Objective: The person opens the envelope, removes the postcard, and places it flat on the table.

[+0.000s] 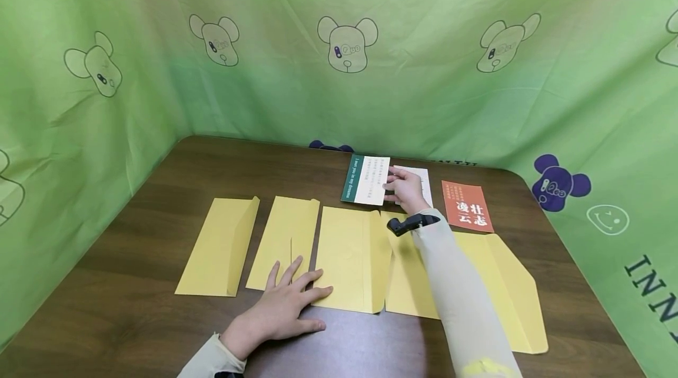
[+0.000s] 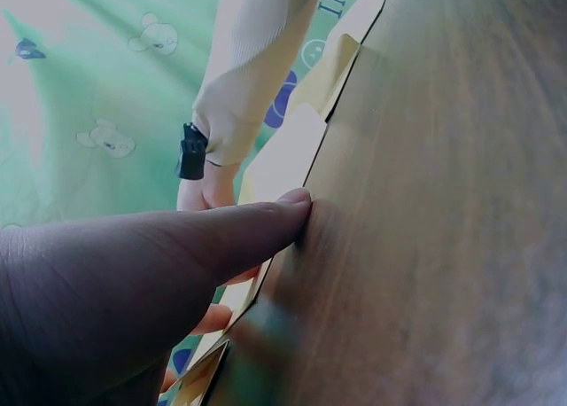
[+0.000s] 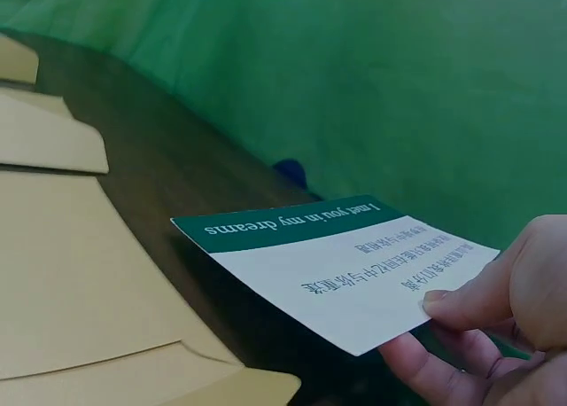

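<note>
**Technician:** State the condition of each hand.

**Inspector:** Right hand (image 1: pixel 406 191): pinches the green-and-white card (image 1: pixel 365 181) at one edge, thumb on the printed face, fingers below. Left hand (image 1: pixel 279 310): palm down, fingers spread wide, at the near ends of the second envelope (image 1: pixel 271 242) and third envelope (image 1: pixel 343 248).

**Technician:** Give the held card's location.

**Inspector:** Beyond the envelope row, toward the far edge of the table (image 1: pixel 132 236), outside the envelopes. The white card (image 1: pixel 426 183) lies beside it, partly covered by the right hand; the red card (image 1: pixel 468 206) lies farther right.

**Technician:** Containers?

**Inspector:** Yellow envelopes, set side by side. The rightmost envelope (image 1: pixel 479 260) has its wide flap folded outward. The right sleeve (image 1: pixel 466 289) hides part of the row. Contents: cannot tell; interiors are hidden.
</note>
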The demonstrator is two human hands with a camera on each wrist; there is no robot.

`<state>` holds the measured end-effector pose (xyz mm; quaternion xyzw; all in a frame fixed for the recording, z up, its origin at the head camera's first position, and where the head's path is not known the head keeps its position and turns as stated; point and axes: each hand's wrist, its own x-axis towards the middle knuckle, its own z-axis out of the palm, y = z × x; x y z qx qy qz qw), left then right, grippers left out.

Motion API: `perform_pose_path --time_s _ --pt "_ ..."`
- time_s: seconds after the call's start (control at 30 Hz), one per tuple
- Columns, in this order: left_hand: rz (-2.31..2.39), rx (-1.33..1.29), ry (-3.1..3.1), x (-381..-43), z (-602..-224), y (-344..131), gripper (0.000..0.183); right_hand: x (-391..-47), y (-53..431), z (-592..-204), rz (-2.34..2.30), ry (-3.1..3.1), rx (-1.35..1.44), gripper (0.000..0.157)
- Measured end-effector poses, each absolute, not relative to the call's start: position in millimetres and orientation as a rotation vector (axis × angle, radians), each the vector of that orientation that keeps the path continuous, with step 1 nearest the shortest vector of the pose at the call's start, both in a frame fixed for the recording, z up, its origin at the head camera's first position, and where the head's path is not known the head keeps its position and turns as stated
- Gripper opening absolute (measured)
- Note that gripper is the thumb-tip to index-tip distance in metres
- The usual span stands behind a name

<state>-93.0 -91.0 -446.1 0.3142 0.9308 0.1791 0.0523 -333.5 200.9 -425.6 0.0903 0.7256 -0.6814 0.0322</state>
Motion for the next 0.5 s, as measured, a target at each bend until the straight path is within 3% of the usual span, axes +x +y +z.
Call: perform_pose_path --time_s 0.5 --pt "0.532 0.957 2.835 -93.0 -445.3 -92.1 0.058 -340.4 193.5 -440.5 -2.01 2.332 0.352 0.057"
